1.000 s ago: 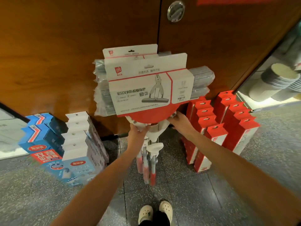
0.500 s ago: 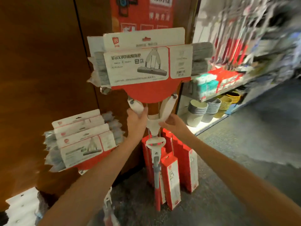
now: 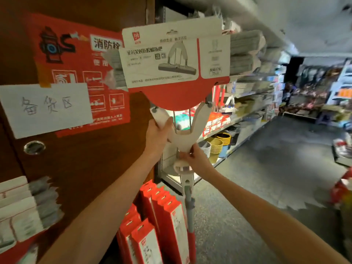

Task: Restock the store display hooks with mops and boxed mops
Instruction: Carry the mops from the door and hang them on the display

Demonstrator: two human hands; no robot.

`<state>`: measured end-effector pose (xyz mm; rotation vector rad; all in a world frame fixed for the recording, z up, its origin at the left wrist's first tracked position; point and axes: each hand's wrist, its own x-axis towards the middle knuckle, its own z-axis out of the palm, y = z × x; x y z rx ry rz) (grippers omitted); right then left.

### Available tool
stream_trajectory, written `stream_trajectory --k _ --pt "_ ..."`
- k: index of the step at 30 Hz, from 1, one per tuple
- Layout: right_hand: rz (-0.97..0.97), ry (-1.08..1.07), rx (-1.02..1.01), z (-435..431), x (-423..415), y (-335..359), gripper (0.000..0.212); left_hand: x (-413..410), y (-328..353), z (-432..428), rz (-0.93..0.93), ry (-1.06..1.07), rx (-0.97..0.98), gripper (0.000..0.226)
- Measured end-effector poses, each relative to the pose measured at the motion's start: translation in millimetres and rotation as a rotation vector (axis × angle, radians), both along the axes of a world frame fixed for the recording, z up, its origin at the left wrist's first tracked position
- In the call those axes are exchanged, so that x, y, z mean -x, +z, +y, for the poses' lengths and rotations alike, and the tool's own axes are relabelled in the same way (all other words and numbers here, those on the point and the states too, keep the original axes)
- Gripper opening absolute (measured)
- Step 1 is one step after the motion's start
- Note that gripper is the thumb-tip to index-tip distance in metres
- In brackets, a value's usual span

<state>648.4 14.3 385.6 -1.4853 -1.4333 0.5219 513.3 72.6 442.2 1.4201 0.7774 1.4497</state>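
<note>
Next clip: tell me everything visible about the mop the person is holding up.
The mop is held upright, head uppermost. Its grey head sits in a white-and-red printed card sleeve with a hang slot on top. Below, a white, plastic-looking Y-shaped yoke joins a grey-and-red handle pointing down. The left hand grips the yoke's left arm; the right hand pinches its neck.

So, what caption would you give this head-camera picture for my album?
Left hand and right hand hold up a mop by its yoke, near red boxes.
</note>
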Motion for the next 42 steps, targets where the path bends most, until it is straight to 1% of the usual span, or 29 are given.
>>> stream_trajectory --k 2,3,4,5,6,7,8,10,11,12,14,15,16,18,19,22,24,27,29,33,35,37,40,42 --pt "-0.021 -0.030 -0.010 0 -39 10 0.031 -33 -5 -2 -0.019 -0.097 -0.085 0.022" --pt "-0.031 -0.045 -0.027 2 -60 15 0.030 -50 -19 -1 -0.013 -0.126 -0.100 0.018" --pt "-0.030 -0.058 -0.050 5 -80 19 0.029 -68 -41 0 0.026 -0.143 -0.095 0.013" --pt "-0.020 -0.067 -0.077 8 -99 23 0.030 -86 -70 -1 0.110 -0.142 -0.099 0.014" --pt "-0.004 -0.078 -0.094 14 -119 27 0.031 -104 -98 -3 0.224 -0.164 -0.132 0.023" --pt "0.011 -0.088 -0.106 19 -138 31 0.032 -122 -126 -11 0.331 -0.209 -0.149 0.038" --pt "0.017 -0.097 -0.118 25 -156 34 0.033 -143 -150 -15 0.416 -0.291 -0.111 0.049" --pt "0.030 -0.100 -0.153 42 -193 40 0.035 -191 -188 -20 0.496 -0.466 -0.055 0.059" --pt "0.037 -0.103 -0.168 52 -211 41 0.036 -218 -202 -15 0.472 -0.482 -0.036 0.065" --pt "0.042 -0.115 -0.173 63 -229 43 0.035 -244 -213 -6 0.433 -0.461 0.046 0.071" --pt "0.056 -0.138 -0.200 88 -267 50 0.031 -298 -218 27 0.332 -0.397 0.281 0.082" --pt "0.063 -0.144 -0.220 100 -285 55 0.028 -322 -218 44 0.307 -0.389 0.359 0.083" --pt "0.065 -0.144 -0.237 114 -306 60 0.025 -347 -215 63 0.318 -0.408 0.396 0.076" --pt "0.066 -0.130 -0.243 140 -343 70 0.024 -387 -214 96 0.386 -0.428 0.412 0.049" --pt "0.060 -0.132 -0.241 154 -361 74 0.023 -403 -212 112 0.388 -0.415 0.412 0.038" --pt "0.041 -0.134 -0.239 195 -411 84 0.017 -453 -199 162 0.367 -0.373 0.447 0.015" --pt "0.041 -0.148 -0.254 224 -443 88 0.016 -487 -187 191 0.343 -0.362 0.450 0.005" --pt "0.051 -0.162 -0.268 263 -488 91 0.009 -529 -180 230 0.337 -0.343 0.404 0.006" --pt "0.061 -0.161 -0.274 288 -515 92 0.009 -559 -183 258 0.339 -0.328 0.417 0.006" --pt "0.098 -0.088 -0.272 334 -572 91 0.015 -627 -190 313 0.379 -0.311 0.430 0.008" --pt "0.081 -0.049 -0.291 363 -610 90 0.018 -668 -195 339 0.337 -0.315 0.459 0.007" --pt "0.067 -0.019 -0.298 379 -631 93 0.023 -691 -192 356 0.329 -0.315 0.447 0.009" --pt "0.062 0.025 -0.271 422 -679 98 0.024 -744 -189 391 0.300 -0.282 0.465 0.011" --pt "0.055 0.047 -0.279 455 -711 101 0.030 -778 -182 418 0.262 -0.238 0.470 0.011"
